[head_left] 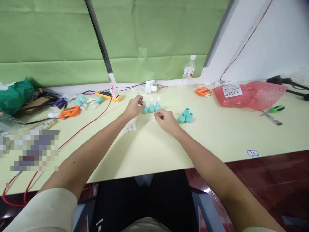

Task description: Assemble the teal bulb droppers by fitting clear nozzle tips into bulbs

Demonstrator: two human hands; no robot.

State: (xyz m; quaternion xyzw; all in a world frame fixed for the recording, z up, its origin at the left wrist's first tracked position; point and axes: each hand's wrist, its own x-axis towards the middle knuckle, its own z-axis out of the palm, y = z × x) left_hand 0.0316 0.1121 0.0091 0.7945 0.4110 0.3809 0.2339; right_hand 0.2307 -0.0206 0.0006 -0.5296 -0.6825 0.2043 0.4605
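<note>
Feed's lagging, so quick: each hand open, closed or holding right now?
Left hand: fingers curled at the white top of the row's leftmost teal bulb; grip cannot be told.
Right hand: closed, fingertips together; anything held cannot be seen.

Table (145,154) front: passable | centre: white-topped bulbs (151,109) block | right: teal pots (185,116) | left: red cable (83,129)

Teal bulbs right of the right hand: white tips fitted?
No, the three teal bulbs beside the right hand show bare, open necks.
</note>
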